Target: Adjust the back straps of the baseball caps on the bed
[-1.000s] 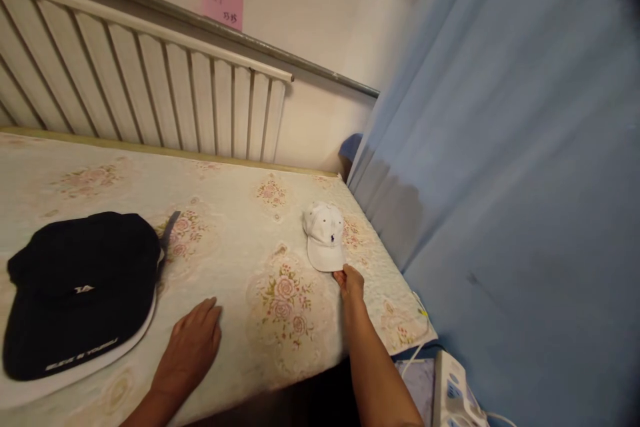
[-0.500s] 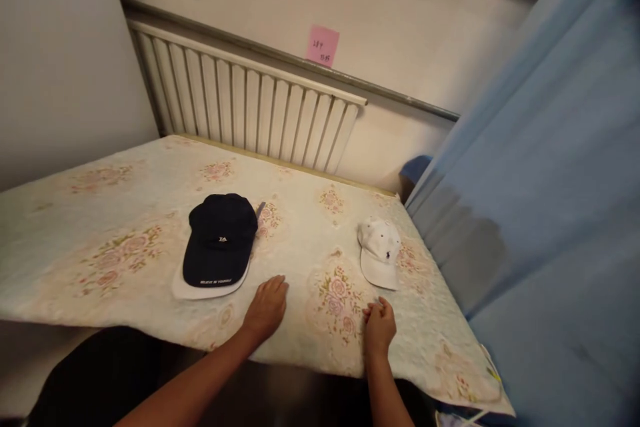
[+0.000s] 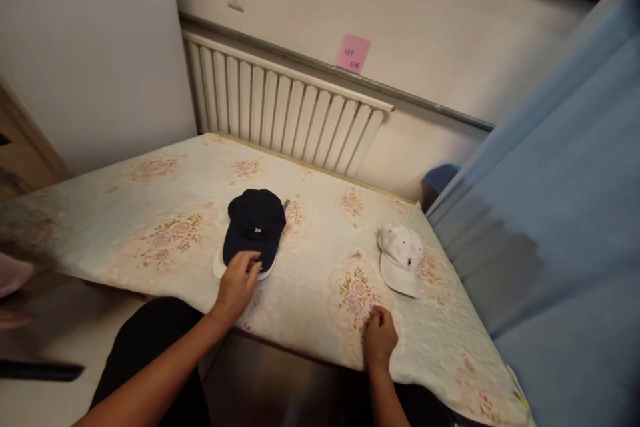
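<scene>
A dark navy cap [image 3: 257, 213] with small white lettering lies on a floral bedspread [image 3: 310, 240], stacked over a white cap whose brim [image 3: 219, 265] shows beneath. My left hand [image 3: 239, 283] is over the front edge of the dark brim, thumb and fingers apart; whether they touch the brim I cannot tell. Farther right, a white cap [image 3: 400, 257] with a small dark emblem sits alone, brim toward me. Below that cap, my right hand [image 3: 381, 339] rests near a printed flower, its fingers curled in, with nothing visible in them.
A white radiator [image 3: 280, 107] runs along the wall behind the bed. On the right hangs a blue curtain [image 3: 560, 227], with a blue object [image 3: 440, 178] beside it at the far corner. A pink note [image 3: 353, 53] is on the wall.
My left hand has moved left from the bedspread to the dark cap's brim. My right hand stays near the same spot, its fingers more curled. The view has turned left.
</scene>
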`<control>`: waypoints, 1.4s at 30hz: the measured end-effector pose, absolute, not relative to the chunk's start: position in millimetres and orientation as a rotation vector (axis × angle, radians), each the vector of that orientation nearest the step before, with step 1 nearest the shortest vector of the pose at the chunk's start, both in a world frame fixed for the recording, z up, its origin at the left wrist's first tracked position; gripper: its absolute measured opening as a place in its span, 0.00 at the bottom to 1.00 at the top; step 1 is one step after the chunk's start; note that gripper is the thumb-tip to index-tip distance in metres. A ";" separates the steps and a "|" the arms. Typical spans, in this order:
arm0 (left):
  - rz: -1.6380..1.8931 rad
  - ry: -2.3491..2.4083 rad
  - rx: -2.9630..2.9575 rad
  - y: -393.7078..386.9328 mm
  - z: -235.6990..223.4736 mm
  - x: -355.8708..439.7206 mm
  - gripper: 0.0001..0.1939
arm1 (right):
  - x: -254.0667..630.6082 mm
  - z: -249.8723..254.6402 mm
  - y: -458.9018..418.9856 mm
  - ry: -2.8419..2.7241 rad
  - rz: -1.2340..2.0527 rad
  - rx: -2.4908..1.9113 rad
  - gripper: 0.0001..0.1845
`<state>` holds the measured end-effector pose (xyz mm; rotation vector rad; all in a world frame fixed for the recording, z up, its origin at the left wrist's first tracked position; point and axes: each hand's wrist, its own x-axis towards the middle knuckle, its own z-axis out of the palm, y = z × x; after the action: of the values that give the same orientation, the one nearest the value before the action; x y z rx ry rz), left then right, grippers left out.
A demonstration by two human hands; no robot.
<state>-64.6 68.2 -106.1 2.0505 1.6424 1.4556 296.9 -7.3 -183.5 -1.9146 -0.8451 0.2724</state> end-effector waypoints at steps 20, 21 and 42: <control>1.113 1.988 1.277 141.2 -92.1 -126.0 0.36 | 302.6 -191.4 -9.9 -0.935 0.223 -2.016 0.17; 1.121 1.954 1.230 142.6 -91.4 -127.5 0.35 | 303.4 -192.4 -9.5 -0.948 0.214 -2.024 0.17; 1.179 0.796 0.696 151.5 -34.7 -79.6 0.28 | 306.0 -196.8 -6.2 -1.018 0.169 -2.074 0.18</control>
<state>-79.6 151.5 -34.7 0.6962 0.7959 1.1793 306.0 -6.2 -196.8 -2.0744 -1.0180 0.1689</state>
